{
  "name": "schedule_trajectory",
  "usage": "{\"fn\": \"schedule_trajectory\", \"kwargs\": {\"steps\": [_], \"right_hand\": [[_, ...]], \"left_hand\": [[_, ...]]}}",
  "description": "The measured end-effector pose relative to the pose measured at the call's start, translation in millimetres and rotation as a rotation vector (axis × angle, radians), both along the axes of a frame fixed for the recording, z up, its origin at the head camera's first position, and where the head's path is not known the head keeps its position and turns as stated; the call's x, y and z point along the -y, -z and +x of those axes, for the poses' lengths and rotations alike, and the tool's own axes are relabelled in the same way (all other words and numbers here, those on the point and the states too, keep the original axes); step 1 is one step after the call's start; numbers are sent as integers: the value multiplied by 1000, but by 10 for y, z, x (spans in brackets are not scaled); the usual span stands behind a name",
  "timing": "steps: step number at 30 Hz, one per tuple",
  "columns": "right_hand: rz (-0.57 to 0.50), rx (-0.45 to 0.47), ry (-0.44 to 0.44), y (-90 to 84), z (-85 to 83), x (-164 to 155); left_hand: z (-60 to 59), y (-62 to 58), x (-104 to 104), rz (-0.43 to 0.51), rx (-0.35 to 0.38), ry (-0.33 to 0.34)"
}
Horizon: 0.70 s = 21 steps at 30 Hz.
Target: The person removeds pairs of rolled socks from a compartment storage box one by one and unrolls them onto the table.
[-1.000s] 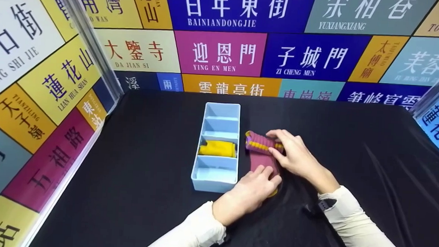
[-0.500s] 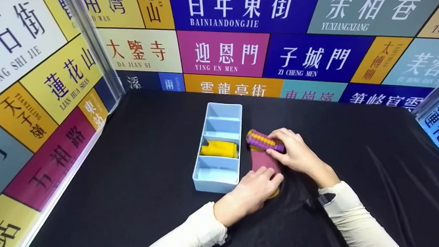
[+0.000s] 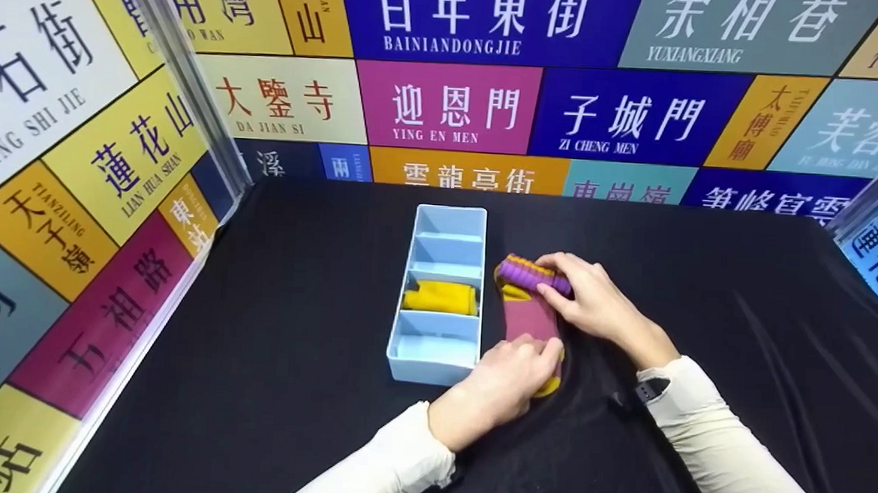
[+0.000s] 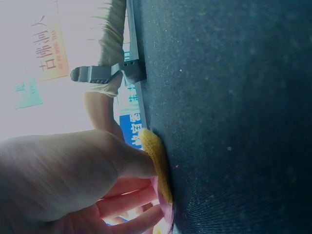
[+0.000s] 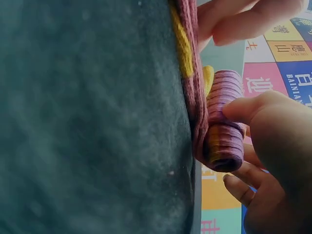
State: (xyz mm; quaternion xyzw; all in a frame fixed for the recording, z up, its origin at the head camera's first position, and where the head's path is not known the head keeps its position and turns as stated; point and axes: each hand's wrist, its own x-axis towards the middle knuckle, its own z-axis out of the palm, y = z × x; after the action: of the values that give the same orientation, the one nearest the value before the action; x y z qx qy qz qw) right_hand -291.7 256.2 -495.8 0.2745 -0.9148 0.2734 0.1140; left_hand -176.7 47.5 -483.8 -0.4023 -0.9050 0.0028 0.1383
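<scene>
A maroon sock [image 3: 530,323] with a yellow toe lies on the black cloth just right of a pale blue divided box [image 3: 403,327]. Its far end is rolled into a purple striped roll [image 3: 528,274] [image 5: 224,139]. My right hand [image 3: 585,299] [image 5: 263,131] grips that roll with thumb and curled fingers. My left hand [image 3: 507,374] [image 4: 73,180] presses flat on the near end, close to the yellow toe [image 3: 549,387] [image 4: 158,163]. A folded yellow sock [image 3: 440,298] sits in the box's third compartment from the far end.
The black cloth [image 3: 744,307] covers the table. Printed sign panels [image 3: 446,104] wall in the back and both sides. The other compartments of the box hold nothing. A dark strap [image 3: 638,392] sits at the right wrist.
The right hand has rolled the sock's far end further toward me; the roll now shows purple stripes and the flat part is shorter. The left hand has stayed pressing the near end.
</scene>
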Motion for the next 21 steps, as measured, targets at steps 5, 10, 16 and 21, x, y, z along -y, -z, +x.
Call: {"fn": "schedule_trajectory", "kwargs": {"steps": [5, 10, 16, 21], "right_hand": [[-3, 20, 19, 0, -47, -10], [-10, -6, 32, -4, -92, -18], [9, -50, 58, -3, -122, -24], [35, 0, 68, 5, -153, -30]], "left_hand": [[-7, 6, 0, 3, 2, 10], [-8, 19, -11, 3, -8, 9], [-5, 26, -14, 6, -23, 3], [3, 36, -15, -10, -59, -1]]}}
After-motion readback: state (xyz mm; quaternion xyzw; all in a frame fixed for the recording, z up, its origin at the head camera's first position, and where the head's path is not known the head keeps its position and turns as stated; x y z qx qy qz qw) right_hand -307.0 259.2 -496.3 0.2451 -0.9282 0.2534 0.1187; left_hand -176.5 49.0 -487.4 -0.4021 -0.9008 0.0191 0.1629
